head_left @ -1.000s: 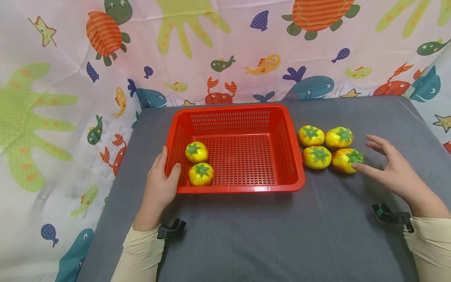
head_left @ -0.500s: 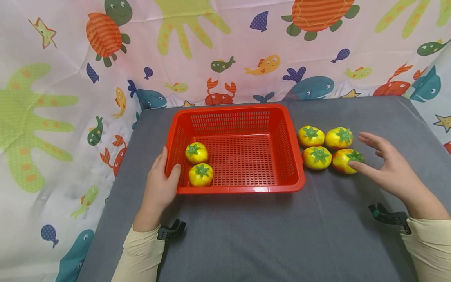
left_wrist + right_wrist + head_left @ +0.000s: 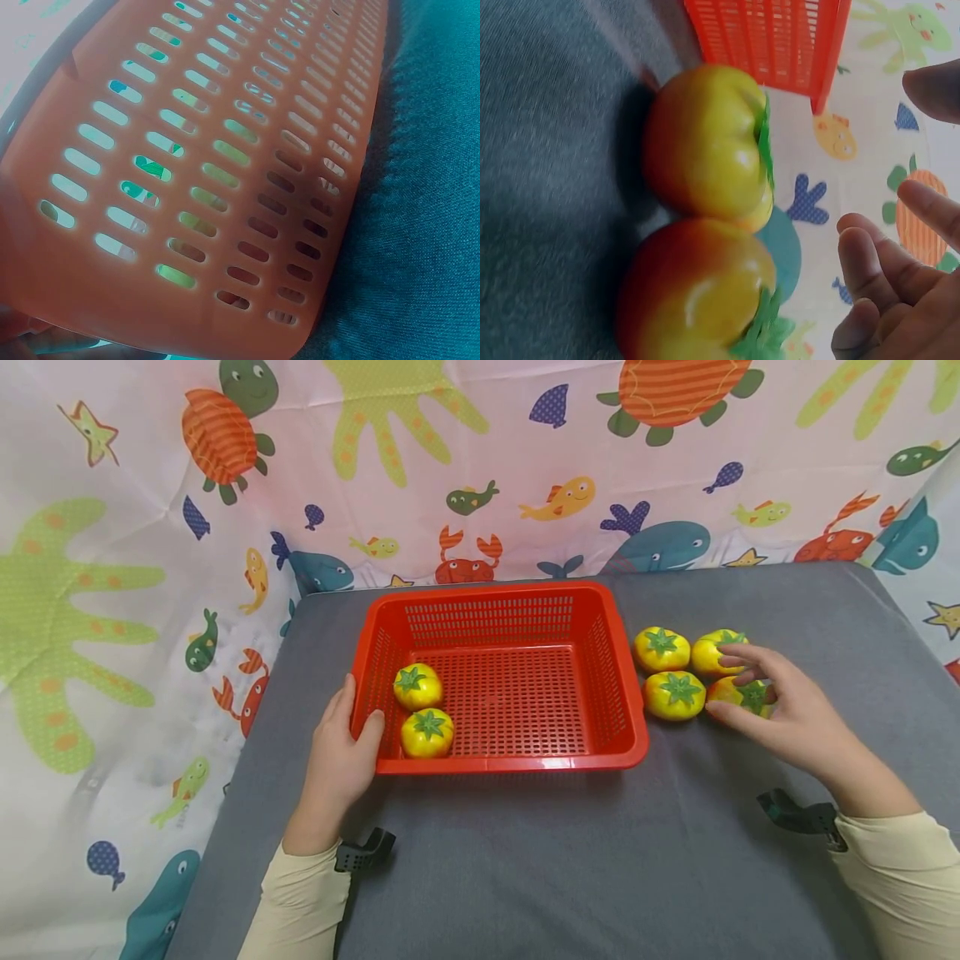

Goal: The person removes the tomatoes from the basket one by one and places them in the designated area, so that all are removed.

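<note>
My left hand grips the left side of a red plastic basket, thumb over the rim and fingers along the outside. Two yellow tomatoes with green leafy tops lie in the basket's left end. On the cloth beyond its right side, several more sit grouped together. Over the near right tomato of that group hovers my right hand, thumb and fingers spread, partly covering it. The right wrist view has two tomatoes side by side, with the fingers apart from them.
A dark grey cloth covers the table. Behind and to the left hangs a white curtain printed with sea animals. The basket's slotted side wall fills much of the left wrist view.
My right hand has moved left, from beside the group of tomatoes to over the near right one. The left hand, basket and tomatoes have stayed in place.
</note>
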